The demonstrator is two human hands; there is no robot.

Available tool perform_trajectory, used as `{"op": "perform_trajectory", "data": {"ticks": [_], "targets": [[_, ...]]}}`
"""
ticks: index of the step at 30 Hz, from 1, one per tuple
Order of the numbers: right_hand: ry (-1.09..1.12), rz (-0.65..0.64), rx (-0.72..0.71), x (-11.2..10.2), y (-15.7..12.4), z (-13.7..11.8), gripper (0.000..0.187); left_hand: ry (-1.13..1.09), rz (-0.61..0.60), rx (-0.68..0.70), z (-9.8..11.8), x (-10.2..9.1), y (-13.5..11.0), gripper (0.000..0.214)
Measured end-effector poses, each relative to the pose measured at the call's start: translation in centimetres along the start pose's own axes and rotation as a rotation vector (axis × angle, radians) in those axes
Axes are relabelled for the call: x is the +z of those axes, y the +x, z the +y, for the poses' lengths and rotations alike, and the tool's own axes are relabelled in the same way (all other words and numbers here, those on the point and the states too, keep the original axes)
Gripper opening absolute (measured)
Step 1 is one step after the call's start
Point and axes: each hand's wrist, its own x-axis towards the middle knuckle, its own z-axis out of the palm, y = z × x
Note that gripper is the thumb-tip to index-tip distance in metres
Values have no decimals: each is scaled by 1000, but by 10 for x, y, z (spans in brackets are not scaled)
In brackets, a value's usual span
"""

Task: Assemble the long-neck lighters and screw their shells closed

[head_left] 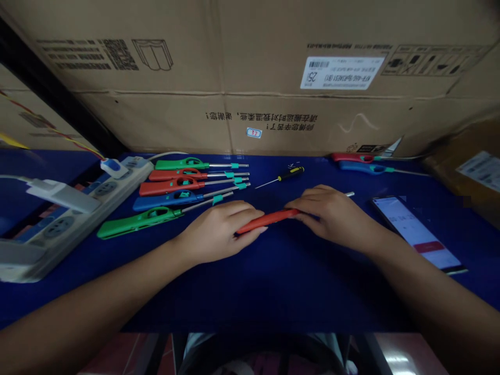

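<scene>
My left hand [222, 229] is closed around the handle end of a red long-necked gas lighter [269, 220]. At its other end my right hand [332, 213] grips the same lighter, and the metal tip shows beyond the fingers. The trigger part is hidden by my right hand. Behind the hands lies a small screwdriver [291, 174] with a black and yellow handle. To the left several more lighters rest in a row, among them a green lighter [136, 223], a blue lighter [167, 200] and a red lighter [172, 186].
A white power strip [78, 219] with plugs runs along the left. At the back right lie a red lighter [353, 157] and a blue lighter [361, 167]. A lit phone [417, 232] is beside my right forearm. A large cardboard box [265, 104] walls off the back.
</scene>
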Motion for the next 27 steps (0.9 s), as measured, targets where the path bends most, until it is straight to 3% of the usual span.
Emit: {"op": "perform_trajectory", "data": {"ticks": [5,8,11,15,18,20,22,25,27], "targets": [[35,-43,2,4,0,1,18,47,25,-9,-4,-2,-1,19],[-6,-67,42,1,0,2,18,8,63,-81,-5,-6,1,17],[-37,-104,59,0,0,1,20,-68,20,-182,-2,-8,4,18],[-51,-82,88,5,1,-1,17,-270,-39,-417,-3,-6,7,26],[-22,-27,38,12,2,-4,31,-602,-127,-697,-5,-1,8,31],[-14,-14,6,15,3,-5,37,-734,-153,-783,-7,1,8,32],[-9,-20,13,15,3,-6,34,-641,-90,-675,-8,1,7,31],[9,-18,42,14,2,-6,33,-302,26,-282,-11,0,5,26],[29,-12,35,13,1,-5,33,-170,62,-96,-12,-1,4,25]]}}
